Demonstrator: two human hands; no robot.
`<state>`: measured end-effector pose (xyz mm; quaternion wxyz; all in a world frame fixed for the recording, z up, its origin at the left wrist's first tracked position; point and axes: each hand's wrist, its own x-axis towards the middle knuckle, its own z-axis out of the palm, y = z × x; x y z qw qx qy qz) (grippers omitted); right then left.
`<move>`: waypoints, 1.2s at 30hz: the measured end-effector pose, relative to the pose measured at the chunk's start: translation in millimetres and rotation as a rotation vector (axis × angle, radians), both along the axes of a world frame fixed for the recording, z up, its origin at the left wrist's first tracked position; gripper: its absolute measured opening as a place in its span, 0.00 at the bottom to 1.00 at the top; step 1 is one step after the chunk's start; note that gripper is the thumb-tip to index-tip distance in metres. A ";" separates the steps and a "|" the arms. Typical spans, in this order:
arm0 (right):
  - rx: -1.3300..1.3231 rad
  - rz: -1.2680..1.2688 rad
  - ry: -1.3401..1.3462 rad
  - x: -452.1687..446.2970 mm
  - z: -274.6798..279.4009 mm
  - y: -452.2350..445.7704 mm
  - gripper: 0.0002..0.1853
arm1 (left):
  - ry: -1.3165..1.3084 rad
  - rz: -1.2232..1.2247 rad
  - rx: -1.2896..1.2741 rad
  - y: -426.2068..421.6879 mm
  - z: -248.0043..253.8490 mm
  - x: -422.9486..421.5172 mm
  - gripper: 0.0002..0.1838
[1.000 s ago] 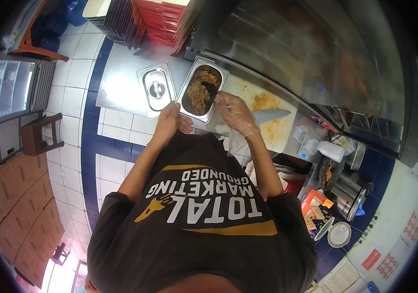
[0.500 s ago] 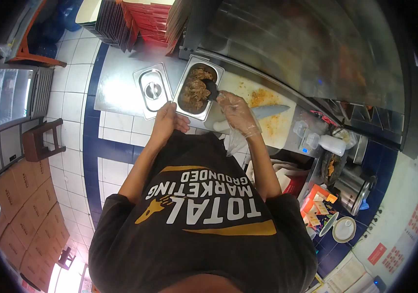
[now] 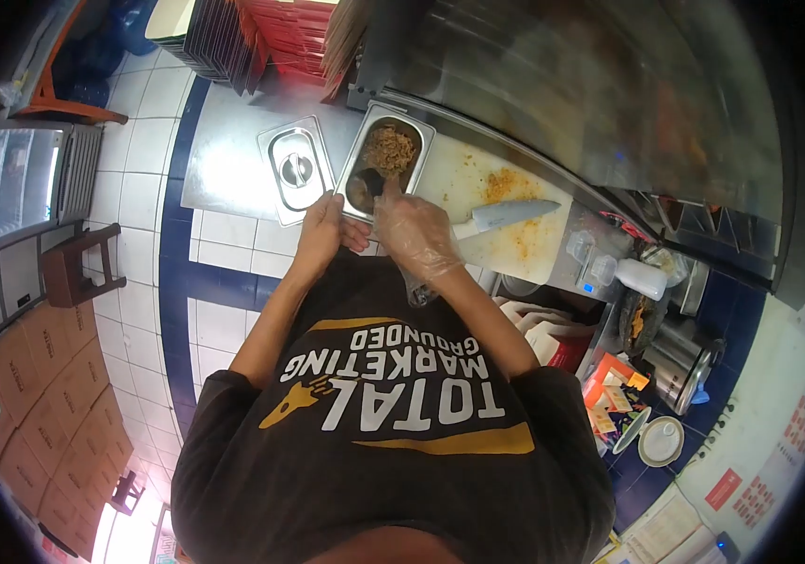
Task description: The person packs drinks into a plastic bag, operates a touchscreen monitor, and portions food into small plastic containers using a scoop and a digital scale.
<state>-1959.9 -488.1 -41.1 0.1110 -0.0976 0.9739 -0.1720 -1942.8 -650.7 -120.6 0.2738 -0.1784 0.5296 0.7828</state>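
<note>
My right hand [image 3: 413, 231], in a clear plastic glove, is closed on a black utensil [image 3: 371, 182] that dips into the near end of a steel pan [image 3: 425, 141]. Shredded brown meat [image 3: 390, 148] is heaped at the pan's far end. My left hand [image 3: 324, 233], bare, holds the pan's near left corner, its fingers partly under the rim. Just left of the pan lies a steel lid [image 3: 297, 170] with a round knob. A knife [image 3: 515, 214] rests on the white cutting board [image 3: 526, 256], among orange-brown crumbs.
Red and dark folded cartons [image 3: 294, 38] are stacked behind the steel counter [image 3: 224, 155]. A large glass-fronted case [image 3: 571, 103] borders the board's far side. Plastic tubs [image 3: 640, 279] and a steel pot [image 3: 675, 367] stand at the right.
My right hand has moved left and nearer to me with the black utensil. The meat is now gathered at the pan's far end. My left hand stays at the pan's corner.
</note>
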 end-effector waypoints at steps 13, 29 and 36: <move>-0.336 -0.089 -0.350 -21.2 -25.8 40.6 0.17 | 0.083 -0.075 0.026 14.0 -4.7 4.1 0.20; -0.848 -0.387 -0.648 0.0 -14.9 88.8 0.22 | 0.059 -0.064 0.176 8.4 -15.2 8.7 0.16; -0.911 -0.466 -0.648 16.7 -12.9 95.0 0.17 | 0.127 -0.106 0.203 4.5 -9.4 17.8 0.15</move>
